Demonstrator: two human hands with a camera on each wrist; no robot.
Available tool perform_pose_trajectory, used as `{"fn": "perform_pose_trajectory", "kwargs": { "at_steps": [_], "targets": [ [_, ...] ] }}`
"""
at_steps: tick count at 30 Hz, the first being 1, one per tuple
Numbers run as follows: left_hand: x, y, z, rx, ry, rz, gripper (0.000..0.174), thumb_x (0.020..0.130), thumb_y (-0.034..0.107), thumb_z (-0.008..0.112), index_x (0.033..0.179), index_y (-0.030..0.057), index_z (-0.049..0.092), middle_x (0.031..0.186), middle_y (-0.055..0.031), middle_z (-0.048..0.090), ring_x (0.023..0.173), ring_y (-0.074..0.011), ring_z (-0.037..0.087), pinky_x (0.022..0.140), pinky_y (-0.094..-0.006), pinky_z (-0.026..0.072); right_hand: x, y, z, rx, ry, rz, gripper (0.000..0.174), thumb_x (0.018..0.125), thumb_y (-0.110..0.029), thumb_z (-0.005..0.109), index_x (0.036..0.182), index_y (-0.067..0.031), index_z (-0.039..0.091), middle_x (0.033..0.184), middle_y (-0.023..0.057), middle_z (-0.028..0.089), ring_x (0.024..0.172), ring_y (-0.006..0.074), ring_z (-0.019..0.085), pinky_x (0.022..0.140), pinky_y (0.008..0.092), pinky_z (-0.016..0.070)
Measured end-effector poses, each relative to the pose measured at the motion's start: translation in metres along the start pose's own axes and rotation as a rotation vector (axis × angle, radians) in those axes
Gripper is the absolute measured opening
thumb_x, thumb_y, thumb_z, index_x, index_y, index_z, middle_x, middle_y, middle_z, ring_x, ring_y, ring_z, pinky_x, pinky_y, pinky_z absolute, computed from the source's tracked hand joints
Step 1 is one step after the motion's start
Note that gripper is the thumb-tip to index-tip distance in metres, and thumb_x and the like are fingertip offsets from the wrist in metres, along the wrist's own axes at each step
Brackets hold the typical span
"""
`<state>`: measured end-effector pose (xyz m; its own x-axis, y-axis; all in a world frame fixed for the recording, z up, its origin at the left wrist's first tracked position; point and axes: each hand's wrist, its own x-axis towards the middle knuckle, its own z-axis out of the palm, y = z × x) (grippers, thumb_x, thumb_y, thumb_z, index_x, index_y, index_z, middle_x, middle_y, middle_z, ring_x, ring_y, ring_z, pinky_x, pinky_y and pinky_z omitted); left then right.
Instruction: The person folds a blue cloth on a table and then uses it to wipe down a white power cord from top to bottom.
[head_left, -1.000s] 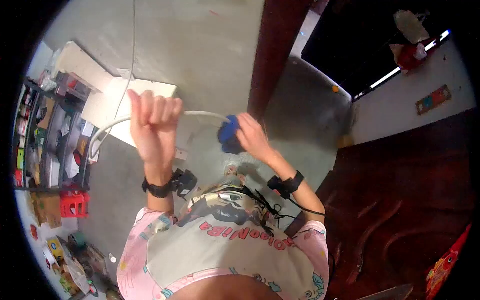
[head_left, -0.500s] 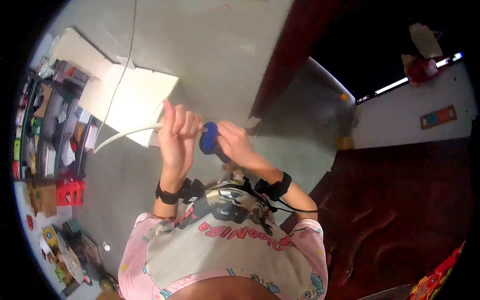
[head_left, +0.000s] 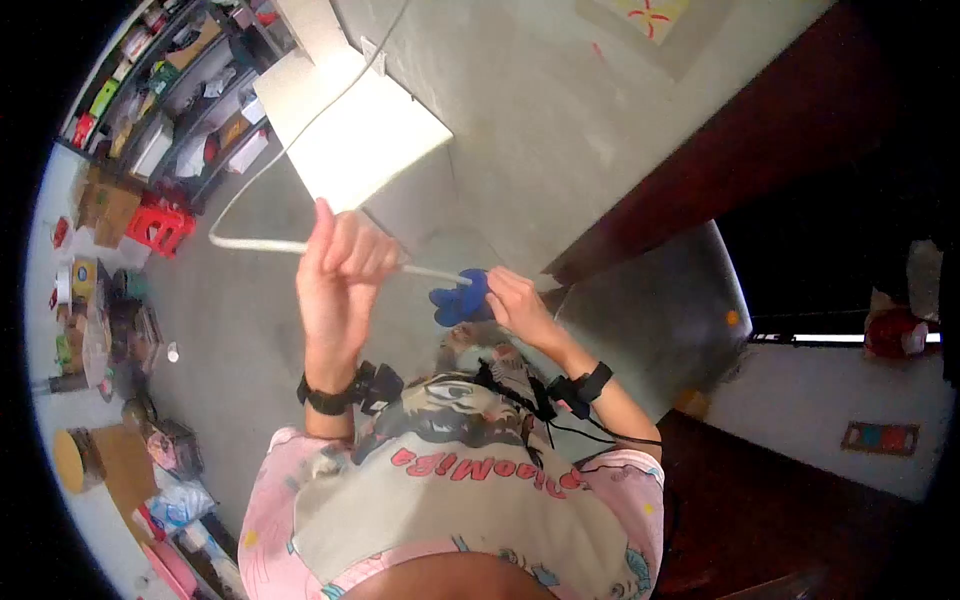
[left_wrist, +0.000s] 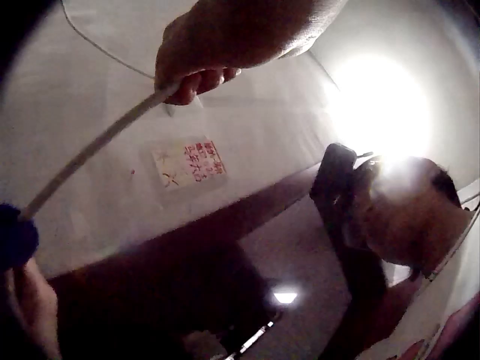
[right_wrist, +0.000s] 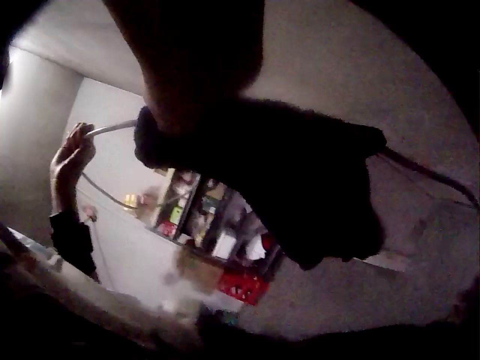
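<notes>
A long white cable (head_left: 260, 244) runs across in front of the person's chest and loops back up past a white table. The left hand (head_left: 340, 270) grips it with curled fingers, thumb pointing up. To the right, a blue cloth (head_left: 462, 300) is wrapped around the cable, and the right hand (head_left: 525, 310) pinches the cloth there. A short bare stretch of cable lies between the hands. In the right wrist view the cloth (right_wrist: 315, 172) looks dark and hangs down, with cable coming out at both ends. The left wrist view shows the cloth (left_wrist: 15, 238) at its edge.
Beyond the left hand stands the white table (head_left: 350, 130) against a grey wall. Packed shelves (head_left: 190, 90), a red stool (head_left: 160, 228) and boxes line the left side. At the right are a dark red door frame (head_left: 690, 150) and a dark red surface (head_left: 760, 500).
The hands came together along the cable half a second ago and are apart again now, the cloth moving with the right hand. The head view has turned, shifting the room around.
</notes>
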<state>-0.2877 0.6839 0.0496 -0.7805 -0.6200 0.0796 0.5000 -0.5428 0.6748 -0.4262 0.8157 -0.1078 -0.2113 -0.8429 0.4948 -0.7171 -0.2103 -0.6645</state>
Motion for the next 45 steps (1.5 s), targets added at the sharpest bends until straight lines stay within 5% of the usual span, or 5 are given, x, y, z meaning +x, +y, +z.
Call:
{"fn": "perform_pose_trajectory", "kwargs": {
  "at_steps": [11, 15, 24, 32, 45],
  "targets": [
    [-0.090, -0.097, 0.054, -0.053, 0.515, 0.473, 0.034, 0.092, 0.026, 0.032, 0.061, 0.0118, 0.032, 0.057, 0.0021, 0.026, 0.053, -0.0092, 0.023, 0.054, -0.0247, 0.0240, -0.122, 0.081, -0.077, 0.005, -0.438, 0.029, 0.015, 0.074, -0.006, 0.053, 0.085, 0.0029, 0.047, 0.081, 0.0194, 0.051, 0.077, 0.0368, 0.051, 0.068, 0.0400, 0.0425],
    [-0.113, -0.159, 0.062, 0.517, 0.556, 0.363, 0.033, 0.083, 0.029, 0.049, 0.105, 0.0047, 0.047, 0.115, -0.0107, 0.048, 0.108, -0.0192, 0.044, 0.090, -0.0292, 0.0319, -0.132, 0.060, -0.091, 0.082, -0.707, -0.014, 0.018, 0.077, -0.008, 0.050, 0.090, 0.0042, 0.047, 0.084, 0.0216, 0.051, 0.082, 0.0386, 0.050, 0.071, 0.0419, 0.0410],
    [-0.192, -0.266, 0.073, 0.443, 0.720, 0.209, 0.027, 0.092, 0.021, 0.034, 0.107, 0.0003, 0.043, 0.103, -0.0145, 0.056, 0.099, -0.0186, 0.051, 0.086, -0.0287, 0.0377, -0.127, -0.007, -0.098, 0.271, -0.894, -0.293, 0.013, 0.075, -0.006, 0.053, 0.082, 0.0027, 0.046, 0.079, 0.0199, 0.051, 0.075, 0.0366, 0.051, 0.065, 0.0402, 0.0421],
    [-0.230, -0.272, 0.122, 0.265, 1.070, 0.554, 0.026, 0.092, 0.024, 0.033, 0.088, 0.0025, 0.047, 0.088, -0.0138, 0.058, 0.083, -0.0197, 0.056, 0.076, -0.0298, 0.0444, -0.157, -0.030, -0.092, 0.510, -0.862, -0.548, 0.011, 0.075, -0.004, 0.052, 0.081, 0.0018, 0.044, 0.074, 0.0186, 0.048, 0.070, 0.0371, 0.050, 0.060, 0.0408, 0.0409],
    [-0.217, -0.283, 0.203, 0.442, 1.229, 0.887, 0.026, 0.091, 0.022, 0.034, 0.088, 0.0008, 0.048, 0.082, -0.0132, 0.058, 0.078, -0.0218, 0.060, 0.075, -0.0323, 0.0493, -0.163, 0.087, -0.168, 0.518, -1.080, -0.611, 0.012, 0.076, 0.000, 0.048, 0.087, 0.0027, 0.050, 0.080, 0.0214, 0.052, 0.075, 0.0393, 0.051, 0.064, 0.0400, 0.0425]
  ]
}}
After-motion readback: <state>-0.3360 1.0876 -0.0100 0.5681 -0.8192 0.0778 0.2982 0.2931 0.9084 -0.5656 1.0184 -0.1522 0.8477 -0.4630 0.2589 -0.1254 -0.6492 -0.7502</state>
